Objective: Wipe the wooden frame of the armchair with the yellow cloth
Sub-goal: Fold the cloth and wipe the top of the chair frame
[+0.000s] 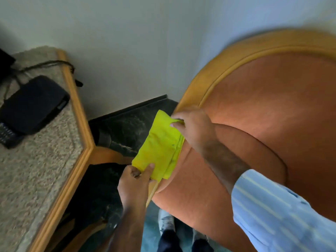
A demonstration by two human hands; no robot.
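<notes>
Both hands hold the folded cloth (pixel 160 144) over the chair's frame (pixel 203 84): the left hand (pixel 135 180) pinches its 7 o'clock corner, the right hand (pixel 192 124) pinches the 1 o'clock edge. At 9 o'clock, close beside, stands a table (pixel 76 113) with a black box (pixel 34 104) and cables.

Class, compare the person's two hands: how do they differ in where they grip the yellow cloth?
The left hand pinches the yellow cloth at its near corner, thumb on top. The right hand grips the far edge, beside the armchair's wooden frame. The right arm shows a striped sleeve; the left forearm is bare. Both hold the cloth stretched between them.
</notes>
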